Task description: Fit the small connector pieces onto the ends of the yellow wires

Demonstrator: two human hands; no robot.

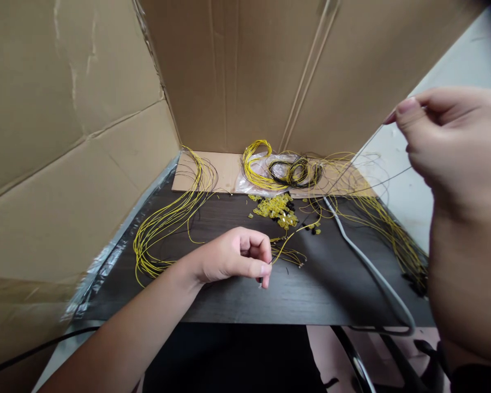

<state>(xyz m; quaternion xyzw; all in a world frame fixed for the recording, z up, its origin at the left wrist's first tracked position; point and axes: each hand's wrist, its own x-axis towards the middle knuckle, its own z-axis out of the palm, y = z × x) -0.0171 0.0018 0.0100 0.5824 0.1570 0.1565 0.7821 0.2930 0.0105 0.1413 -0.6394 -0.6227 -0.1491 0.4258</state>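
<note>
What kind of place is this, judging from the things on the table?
Probably a small makeshift workstation for wire assembly: a dark table walled by cardboard panels, with bundles of yellow wires and a heap of small yellow connectors.

Single view from the camera on my head, facing forward and down over the near edge of the dark worktop point(311, 295) toward its far edge, where cardboard walls point(237, 71) close the scene. It sits close: my right hand point(454, 158) looms large at the right border.
</note>
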